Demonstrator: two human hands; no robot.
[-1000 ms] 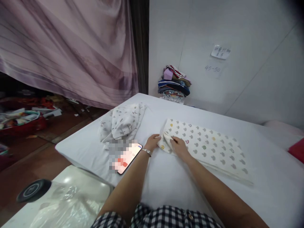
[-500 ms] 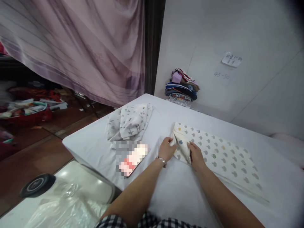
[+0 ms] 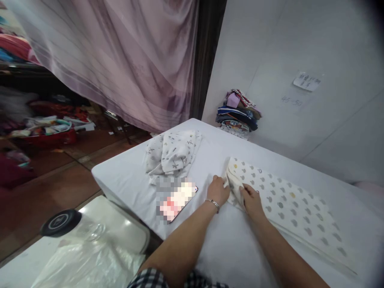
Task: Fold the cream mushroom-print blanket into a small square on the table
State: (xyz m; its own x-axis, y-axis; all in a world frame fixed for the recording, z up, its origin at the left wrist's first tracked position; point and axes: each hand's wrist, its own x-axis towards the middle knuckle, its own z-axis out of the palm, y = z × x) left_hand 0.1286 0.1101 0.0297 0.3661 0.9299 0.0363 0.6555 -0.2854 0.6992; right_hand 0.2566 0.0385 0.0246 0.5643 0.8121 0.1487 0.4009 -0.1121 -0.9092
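A long folded white cloth (image 3: 288, 200) with grey, yellow and green prints lies on the white-covered table (image 3: 210, 148). My left hand (image 3: 218, 190), with a bracelet at the wrist, pinches the cloth's left end. Close to its right, my right hand (image 3: 251, 198) has its fingers closed on a turned-up layer of that same end. A crumpled white cloth (image 3: 175, 154) with small dark prints rests at the table's left. Between it and my left forearm is a phone (image 3: 180, 202) with a blurred-out screen.
Folded clothes (image 3: 238, 112) are stacked at the table's back edge by the wall. A pink curtain (image 3: 135, 60) hangs at the back left. At lower left are a black round object (image 3: 61, 223) and a clear plastic bag (image 3: 90, 260).
The view has shifted, so the table and hands appear further right. The turned-up flap between my hands has changed shape, and its printed face shows less. Both hands still hold the cloth.
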